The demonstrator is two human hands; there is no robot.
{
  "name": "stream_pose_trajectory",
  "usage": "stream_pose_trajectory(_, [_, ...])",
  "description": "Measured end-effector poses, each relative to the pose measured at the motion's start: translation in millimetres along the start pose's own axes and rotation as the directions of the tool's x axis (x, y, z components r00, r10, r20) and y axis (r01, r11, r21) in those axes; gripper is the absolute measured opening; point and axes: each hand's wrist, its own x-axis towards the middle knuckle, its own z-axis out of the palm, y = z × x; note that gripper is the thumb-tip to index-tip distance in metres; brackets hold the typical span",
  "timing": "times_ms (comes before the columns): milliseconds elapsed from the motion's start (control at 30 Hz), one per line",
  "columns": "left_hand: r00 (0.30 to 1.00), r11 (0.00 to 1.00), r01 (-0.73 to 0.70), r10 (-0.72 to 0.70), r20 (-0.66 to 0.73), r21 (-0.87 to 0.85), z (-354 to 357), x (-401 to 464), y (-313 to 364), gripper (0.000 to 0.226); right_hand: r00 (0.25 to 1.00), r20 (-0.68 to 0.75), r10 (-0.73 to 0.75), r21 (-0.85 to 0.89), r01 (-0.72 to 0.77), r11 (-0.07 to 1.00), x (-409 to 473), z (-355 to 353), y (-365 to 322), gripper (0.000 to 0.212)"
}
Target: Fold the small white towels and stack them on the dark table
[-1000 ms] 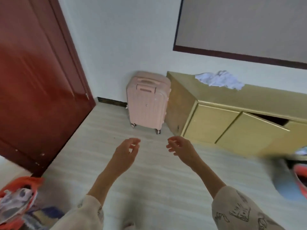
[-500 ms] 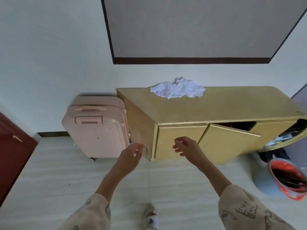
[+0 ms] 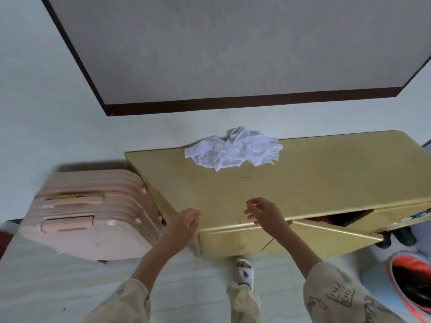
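A crumpled heap of small white towels [image 3: 233, 151] lies at the back of a low yellow-gold cabinet [image 3: 314, 183], close to the wall. My left hand [image 3: 185, 226] hovers at the cabinet's front left corner, fingers loosely curled and holding nothing. My right hand [image 3: 264, 214] floats over the cabinet's front edge, fingers spread and relaxed, also holding nothing. Both hands are well short of the towels. No dark table is in view.
A pink suitcase [image 3: 91, 217] stands against the cabinet's left end. One cabinet door [image 3: 331, 238] hangs ajar at the right. An orange-rimmed basket [image 3: 410, 283] sits on the floor at the right. My slippered foot [image 3: 243, 271] is near the cabinet's base.
My view has swung right and closer, from the red door to the cabinet. The cabinet and towels now lie straight ahead, and both bare hands have come up to its front edge.
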Motion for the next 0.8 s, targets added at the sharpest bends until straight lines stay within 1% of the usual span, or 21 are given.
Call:
stream_pose_trajectory(167, [0.985,0.991,0.110,-0.120,-0.123,-0.081,-9,103,31,0.026,0.998,-0.053,0.031,-0.129,-0.038,0.991,125,-39,-10,0.020])
stream_pose_trajectory(300, [0.965,0.982,0.129,-0.157,-0.209,-0.138,-17,179,68,0.023,1.000,-0.009,0.011,-0.264,-0.012,0.964,219,-68,-30,0.025])
stream_pose_trajectory(433, [0.964,0.970,0.175,-0.204,-0.172,-0.170,-1,232,88,0.022,0.998,0.066,0.018,-0.394,0.010,0.919,303,-86,-44,0.037])
stream_pose_trajectory(533, [0.964,0.961,0.221,-0.242,-0.115,-0.166,11,251,89,0.022,0.990,0.123,-0.065,-0.506,0.118,0.854,348,-85,-48,0.039])
stream_pose_trajectory(600, [0.959,0.956,0.249,-0.266,-0.101,-0.153,15,267,86,0.022,0.975,0.196,-0.108,-0.528,0.198,0.826,376,-79,-51,0.042])
stream_pose_trajectory(667, [0.955,0.954,0.263,-0.279,-0.104,-0.146,15,279,83,0.023,0.960,0.248,-0.127,-0.523,0.243,0.817,394,-71,-51,0.047])
stream_pose_trajectory(733, [0.950,0.951,0.274,-0.291,-0.115,-0.141,16,290,79,0.023,0.957,0.262,-0.126,-0.538,0.253,0.804,407,-64,-48,0.047])
stream_pose_trajectory(800, [0.947,0.948,0.283,-0.300,-0.113,-0.144,19,296,77,0.022,0.962,0.250,-0.110,-0.573,0.238,0.784,414,-61,-42,0.041])
